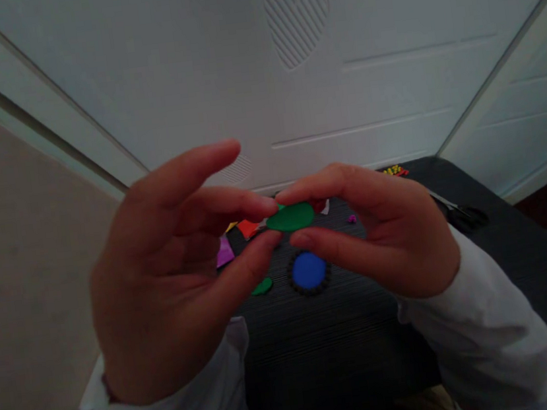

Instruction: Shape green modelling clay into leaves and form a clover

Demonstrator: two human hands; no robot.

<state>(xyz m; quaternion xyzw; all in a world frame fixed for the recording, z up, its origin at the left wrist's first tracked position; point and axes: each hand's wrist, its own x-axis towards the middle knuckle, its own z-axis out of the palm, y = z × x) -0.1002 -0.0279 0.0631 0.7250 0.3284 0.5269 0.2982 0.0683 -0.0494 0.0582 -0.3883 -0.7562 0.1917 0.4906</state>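
Observation:
A flat green oval of what looks like modelling clay [291, 217] is held up above the dark table between both hands. My left hand [172, 270] pinches its left end between thumb and a finger, with the index finger raised free above. On the other side, my right hand [376, 225] grips the piece by thumb and fingertips along its edges. Below lies a blue disc [309, 270] ringed by small dark beads. Just left of that disc rests another green piece [262, 287], partly covered by my left thumb.
Scissors [464, 213] with dark handles lie on the right of the black table [520, 268]. Purple [224, 252] and orange [248, 229] pieces sit behind my left hand. A tiny purple lump [352, 219] and a yellow-and-red item [395, 170] lie farther right. A white panel [186, 63] stands behind.

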